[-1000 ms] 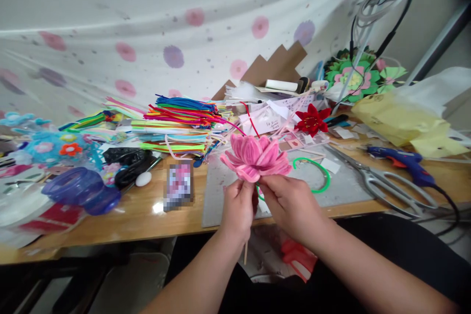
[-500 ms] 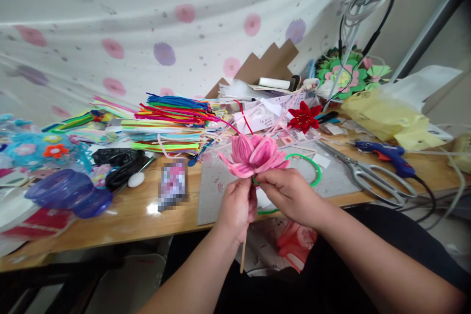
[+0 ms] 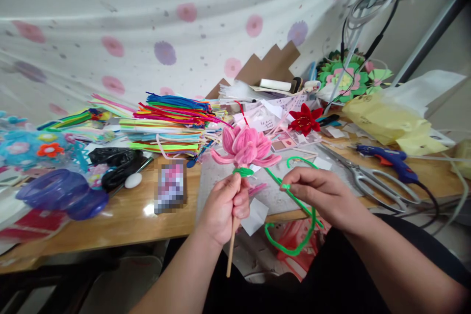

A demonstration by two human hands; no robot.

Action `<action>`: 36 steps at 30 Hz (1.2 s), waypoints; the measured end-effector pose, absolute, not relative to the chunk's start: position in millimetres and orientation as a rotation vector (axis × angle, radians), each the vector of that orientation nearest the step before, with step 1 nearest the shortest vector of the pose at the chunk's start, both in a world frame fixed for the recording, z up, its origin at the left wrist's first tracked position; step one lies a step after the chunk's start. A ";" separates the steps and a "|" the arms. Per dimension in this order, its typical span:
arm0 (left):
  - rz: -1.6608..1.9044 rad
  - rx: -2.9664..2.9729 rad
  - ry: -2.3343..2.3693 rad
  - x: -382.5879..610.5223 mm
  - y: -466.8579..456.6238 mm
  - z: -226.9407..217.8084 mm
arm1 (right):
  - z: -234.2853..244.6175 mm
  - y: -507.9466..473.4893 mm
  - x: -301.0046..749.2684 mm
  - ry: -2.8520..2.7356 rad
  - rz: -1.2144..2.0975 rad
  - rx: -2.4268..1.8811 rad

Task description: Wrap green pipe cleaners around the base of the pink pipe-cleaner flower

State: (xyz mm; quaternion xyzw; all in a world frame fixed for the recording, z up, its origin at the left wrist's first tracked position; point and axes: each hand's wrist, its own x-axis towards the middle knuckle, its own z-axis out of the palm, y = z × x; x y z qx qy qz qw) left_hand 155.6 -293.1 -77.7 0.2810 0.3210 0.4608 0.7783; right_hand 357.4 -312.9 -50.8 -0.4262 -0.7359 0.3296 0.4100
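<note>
My left hand (image 3: pixel 223 206) is closed round a thin wooden stick (image 3: pixel 231 250) that carries a pink pipe-cleaner flower (image 3: pixel 244 146) upright above the fist. A green pipe cleaner (image 3: pixel 292 213) is wound once at the flower's base, runs rightwards and loops down below the table edge. My right hand (image 3: pixel 317 192) pinches that green pipe cleaner, held a little to the right of the flower over a grey mat (image 3: pixel 274 196).
On the wooden table (image 3: pixel 121 223) lie stacked coloured pipe cleaners (image 3: pixel 172 120), a red flower (image 3: pixel 304 118), large scissors (image 3: pixel 371 176), a blue glue gun (image 3: pixel 392 159), a purple bowl (image 3: pixel 61 191), yellow bags (image 3: pixel 390 120) and a phone (image 3: pixel 170 184).
My right hand has moved right, away from the flower's base, drawing the green pipe cleaner out taut. The flower and stick have risen slightly in my left hand.
</note>
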 end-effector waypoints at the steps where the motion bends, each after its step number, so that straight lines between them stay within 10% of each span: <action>1: 1.014 0.613 0.690 155.0 -292.5 -78.6 | -47.9 -310.6 361.5 -1.844 0.749 -1.114; 11: 1.183 0.614 0.707 158.2 -297.9 -77.3 | -26.1 -232.1 407.7 -2.194 -0.474 -1.181; 36: 1.266 0.768 0.966 173.2 -301.7 -91.8 | -70.4 -277.9 287.8 -1.957 0.191 -1.139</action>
